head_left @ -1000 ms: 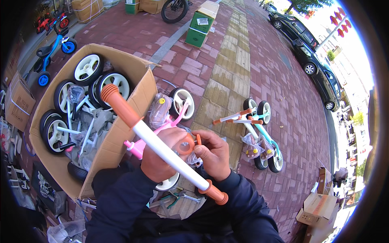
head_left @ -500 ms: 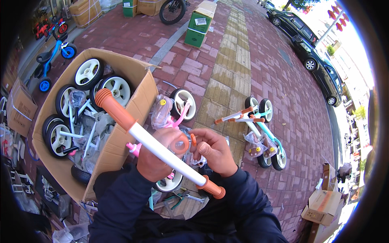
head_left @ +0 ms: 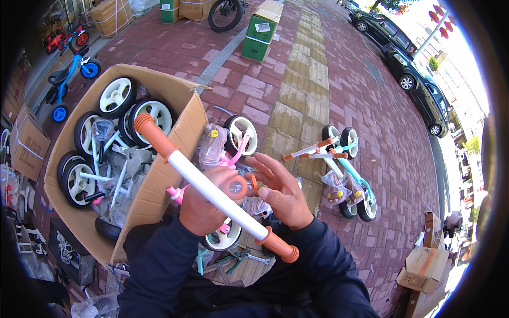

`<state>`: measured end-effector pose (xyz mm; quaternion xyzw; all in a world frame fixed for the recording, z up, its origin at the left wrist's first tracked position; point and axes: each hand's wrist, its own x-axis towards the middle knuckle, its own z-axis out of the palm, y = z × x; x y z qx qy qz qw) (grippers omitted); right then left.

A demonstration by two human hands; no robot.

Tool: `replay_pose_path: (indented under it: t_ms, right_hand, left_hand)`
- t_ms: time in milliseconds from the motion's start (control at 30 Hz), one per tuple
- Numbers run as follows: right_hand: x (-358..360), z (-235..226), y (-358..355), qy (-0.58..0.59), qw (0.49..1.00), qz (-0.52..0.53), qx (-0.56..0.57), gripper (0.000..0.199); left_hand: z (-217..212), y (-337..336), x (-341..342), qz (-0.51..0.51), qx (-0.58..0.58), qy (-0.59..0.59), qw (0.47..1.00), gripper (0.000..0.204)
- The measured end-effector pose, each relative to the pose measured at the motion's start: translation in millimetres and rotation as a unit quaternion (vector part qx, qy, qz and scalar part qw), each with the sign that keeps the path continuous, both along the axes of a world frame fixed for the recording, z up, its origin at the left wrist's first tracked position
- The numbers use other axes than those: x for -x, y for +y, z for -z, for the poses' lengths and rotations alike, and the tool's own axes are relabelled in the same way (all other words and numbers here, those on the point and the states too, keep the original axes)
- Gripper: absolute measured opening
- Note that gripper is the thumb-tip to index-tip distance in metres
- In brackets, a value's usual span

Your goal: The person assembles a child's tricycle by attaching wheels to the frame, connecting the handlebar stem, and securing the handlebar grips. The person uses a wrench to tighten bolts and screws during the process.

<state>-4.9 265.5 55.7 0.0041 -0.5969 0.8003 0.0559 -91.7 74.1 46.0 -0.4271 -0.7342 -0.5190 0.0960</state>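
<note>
Brick pavement point(head_left: 339, 79) outdoors, seen from above. Left hand point(head_left: 204, 204) fingers wrapped tight around middle of white handlebar point(head_left: 204, 185) with orange grips, bar held chest-high, slanting from upper left to lower right. Right hand point(head_left: 283, 193) fingers spread apart, thumb and fingertips touching orange clamp point(head_left: 238, 186) at bar centre. Pink balance bike point(head_left: 233, 146) beneath hands. Cardboard box point(head_left: 159, 175) of wheels at left; teal balance bike point(head_left: 344, 169) at right.

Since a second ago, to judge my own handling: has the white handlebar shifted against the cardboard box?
No. The handlebar keeps its slant, its upper orange grip at the cardboard box wall; left hand grips it.
</note>
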Motion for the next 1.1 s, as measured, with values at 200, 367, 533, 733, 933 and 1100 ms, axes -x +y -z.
replay_pose_path:
  t_ms: [200, 367, 533, 733, 933, 1100]
  right_hand:
    - [-1.0, 4.3, -2.0, -0.041, 0.996, -0.083, -0.012, 0.076]
    - [1.0, 9.9, -3.2, -0.074, 0.992, -0.061, 0.076, 0.052]
    - [1.1, 19.4, -18.6, -0.142, 0.989, -0.046, -0.007, 0.049]
    - [-3.0, 34.7, -48.0, -0.047, 0.945, -0.050, -0.320, 0.053]
    - [-4.7, 42.3, -64.3, 0.049, 0.900, 0.029, -0.431, 0.058]
    - [-7.8, 49.0, -73.4, 0.108, 0.872, 0.112, -0.465, 0.060]
  left_hand:
    - [-4.1, 0.6, -3.1, 0.147, -0.042, -0.215, 0.965, 0.045]
    - [-0.1, -4.7, -2.5, 0.072, -0.117, -0.424, 0.895, 0.030]
    - [4.9, -11.9, 21.5, -0.093, -0.305, -0.459, 0.830, 0.026]
    - [4.5, -14.7, 26.6, -0.098, -0.418, -0.433, 0.793, 0.024]
    - [3.9, -8.1, 19.8, -0.088, -0.437, -0.428, 0.786, 0.024]
    - [6.9, -9.0, 20.2, -0.086, -0.468, -0.469, 0.744, 0.023]
